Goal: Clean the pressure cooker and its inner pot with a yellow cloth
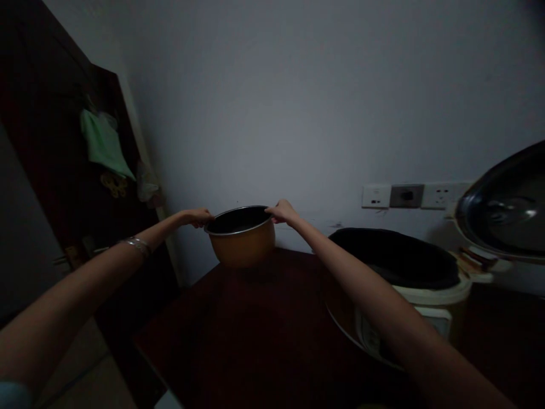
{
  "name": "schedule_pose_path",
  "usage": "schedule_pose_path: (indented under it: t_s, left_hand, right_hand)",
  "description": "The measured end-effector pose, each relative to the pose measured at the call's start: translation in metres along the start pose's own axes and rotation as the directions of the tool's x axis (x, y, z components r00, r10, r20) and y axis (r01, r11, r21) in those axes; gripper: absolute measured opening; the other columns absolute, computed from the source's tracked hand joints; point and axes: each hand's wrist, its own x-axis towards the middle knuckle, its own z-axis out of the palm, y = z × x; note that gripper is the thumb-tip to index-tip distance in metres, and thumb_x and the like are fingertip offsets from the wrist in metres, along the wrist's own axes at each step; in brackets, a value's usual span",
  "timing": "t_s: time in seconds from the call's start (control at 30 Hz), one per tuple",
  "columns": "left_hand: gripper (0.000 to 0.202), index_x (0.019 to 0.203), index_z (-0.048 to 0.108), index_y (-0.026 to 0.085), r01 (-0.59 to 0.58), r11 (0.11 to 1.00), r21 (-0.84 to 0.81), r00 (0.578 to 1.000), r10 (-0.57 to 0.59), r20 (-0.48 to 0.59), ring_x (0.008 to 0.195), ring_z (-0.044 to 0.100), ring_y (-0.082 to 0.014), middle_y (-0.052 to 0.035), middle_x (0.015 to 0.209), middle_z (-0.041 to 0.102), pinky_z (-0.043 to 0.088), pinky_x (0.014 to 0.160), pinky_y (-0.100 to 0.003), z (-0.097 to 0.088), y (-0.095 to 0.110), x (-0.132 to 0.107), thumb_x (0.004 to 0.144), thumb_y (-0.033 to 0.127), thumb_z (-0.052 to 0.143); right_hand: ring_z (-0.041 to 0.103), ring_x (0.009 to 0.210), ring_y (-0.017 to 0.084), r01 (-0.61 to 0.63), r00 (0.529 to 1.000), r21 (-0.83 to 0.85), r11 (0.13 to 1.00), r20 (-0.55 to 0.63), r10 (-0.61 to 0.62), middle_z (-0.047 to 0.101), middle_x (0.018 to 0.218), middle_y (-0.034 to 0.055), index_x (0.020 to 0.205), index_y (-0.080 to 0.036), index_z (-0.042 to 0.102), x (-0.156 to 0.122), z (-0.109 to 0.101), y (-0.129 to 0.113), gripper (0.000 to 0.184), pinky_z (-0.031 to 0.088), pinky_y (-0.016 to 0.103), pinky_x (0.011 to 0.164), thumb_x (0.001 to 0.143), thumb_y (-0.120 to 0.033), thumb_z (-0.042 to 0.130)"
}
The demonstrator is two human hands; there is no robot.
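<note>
A rice cooker inner pot [242, 245], golden outside and dark inside with a silver rim, is at the far end of the dark red table, close to the wall. My left hand [198, 217] grips its rim on the left side. On the opposite side, my right hand [282, 212] pinches the rim between thumb and fingers. Whether the pot's base touches the tabletop is hard to tell in the dim light. To the right stands a rice cooker [443, 295] with its lid [506, 204] raised and a black opening; my right forearm crosses in front of it.
The dark table [255, 324] has its left edge beside a tiled floor [91, 369]. Wall sockets [376, 196] sit behind the cooker. At the left a dark door [38, 96] has a green cloth [104, 142] hanging on it and a metal handle [60, 260].
</note>
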Motion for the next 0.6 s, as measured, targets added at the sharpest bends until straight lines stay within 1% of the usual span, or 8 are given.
schedule_pose_path:
  t_s: [0.07, 0.13, 0.2, 0.27, 0.33, 0.43, 0.5, 0.6]
  left_hand:
    - [0.03, 0.054, 0.045, 0.018, 0.043, 0.999, 0.019, 0.998, -0.044, 0.053, 0.044, 0.038, -0.0097, 0.0002, 0.05, 0.043, 0.031, 0.044, -0.023, 0.016, -0.013, 0.001, 0.066, 0.044, 0.055]
    - [0.031, 0.053, 0.046, 0.018, 0.069, 0.997, 0.039, 0.992, -0.073, 0.105, 0.046, 0.04, -0.0104, 0.0001, 0.05, 0.043, 0.032, 0.045, -0.023, 0.031, -0.025, 0.001, 0.066, 0.045, 0.055]
    - [0.033, 0.053, 0.046, 0.018, 0.082, 0.995, 0.061, 0.985, -0.091, 0.148, 0.048, 0.041, -0.0112, 0.0, 0.049, 0.044, 0.034, 0.046, -0.024, 0.047, -0.034, 0.002, 0.066, 0.046, 0.056]
    - [0.034, 0.053, 0.046, 0.017, 0.087, 0.993, 0.074, 0.978, -0.099, 0.182, 0.049, 0.041, -0.0115, 0.0001, 0.048, 0.043, 0.035, 0.047, -0.024, 0.063, -0.04, 0.003, 0.067, 0.047, 0.057]
    - [0.035, 0.051, 0.046, 0.017, 0.088, 0.993, 0.084, 0.972, -0.104, 0.212, 0.049, 0.041, -0.0115, 0.0, 0.048, 0.044, 0.036, 0.048, -0.025, 0.078, -0.044, 0.004, 0.067, 0.046, 0.058]
    - [0.035, 0.048, 0.045, 0.017, 0.082, 0.992, 0.097, 0.964, -0.104, 0.246, 0.047, 0.042, -0.0117, -0.0008, 0.047, 0.044, 0.037, 0.048, -0.026, 0.097, -0.045, 0.005, 0.067, 0.044, 0.058]
    - [0.035, 0.046, 0.045, 0.017, 0.071, 0.992, 0.104, 0.961, -0.095, 0.258, 0.047, 0.042, -0.0119, -0.0012, 0.046, 0.044, 0.037, 0.049, -0.026, 0.106, -0.044, 0.007, 0.066, 0.043, 0.058]
    - [0.035, 0.044, 0.044, 0.018, 0.055, 0.992, 0.115, 0.957, -0.085, 0.276, 0.046, 0.041, -0.0125, -0.0016, 0.045, 0.044, 0.037, 0.048, -0.027, 0.116, -0.042, 0.009, 0.066, 0.042, 0.058]
  right_hand:
    - [0.057, 0.05, 0.01, -0.07, 0.996, 0.108, 0.992, 0.057, 0.064, 0.058, 0.061, 0.0005, 0.09, -0.007, 0.059, -0.007, 0.021, 0.012, 0.021, 0.05, 0.021, 0.049, 0.086, -0.027, 0.058]
    - [0.059, 0.059, 0.009, -0.135, 0.986, 0.195, 0.971, 0.122, 0.113, 0.062, 0.076, 0.0018, 0.099, -0.01, 0.058, -0.016, 0.039, 0.025, 0.024, 0.052, 0.023, 0.054, 0.09, -0.031, 0.055]
    - [0.061, 0.07, 0.011, -0.189, 0.973, 0.268, 0.945, 0.183, 0.142, 0.063, 0.09, 0.0035, 0.105, -0.012, 0.057, -0.026, 0.052, 0.037, 0.026, 0.053, 0.026, 0.061, 0.091, -0.034, 0.053]
    - [0.061, 0.075, 0.012, -0.23, 0.96, 0.328, 0.916, 0.232, 0.158, 0.062, 0.096, 0.0047, 0.108, -0.013, 0.057, -0.036, 0.061, 0.049, 0.028, 0.054, 0.028, 0.064, 0.091, -0.034, 0.053]
    - [0.061, 0.071, 0.011, -0.26, 0.95, 0.376, 0.889, 0.265, 0.166, 0.062, 0.092, 0.0034, 0.106, -0.013, 0.057, -0.046, 0.068, 0.061, 0.026, 0.053, 0.026, 0.061, 0.091, -0.033, 0.053]
    - [0.058, 0.057, 0.008, -0.283, 0.943, 0.434, 0.856, 0.29, 0.164, 0.058, 0.073, -0.0009, 0.095, -0.011, 0.055, -0.058, 0.074, 0.076, 0.017, 0.053, 0.022, 0.053, 0.092, -0.027, 0.051]
    - [0.057, 0.05, 0.008, -0.288, 0.941, 0.464, 0.838, 0.299, 0.157, 0.053, 0.06, -0.0036, 0.087, -0.012, 0.051, -0.065, 0.075, 0.084, 0.01, 0.054, 0.022, 0.05, 0.091, -0.021, 0.049]
    - [0.056, 0.045, 0.01, -0.3, 0.936, 0.489, 0.819, 0.315, 0.155, 0.048, 0.051, -0.0049, 0.081, -0.014, 0.047, -0.073, 0.076, 0.095, 0.007, 0.055, 0.023, 0.048, 0.088, -0.016, 0.049]
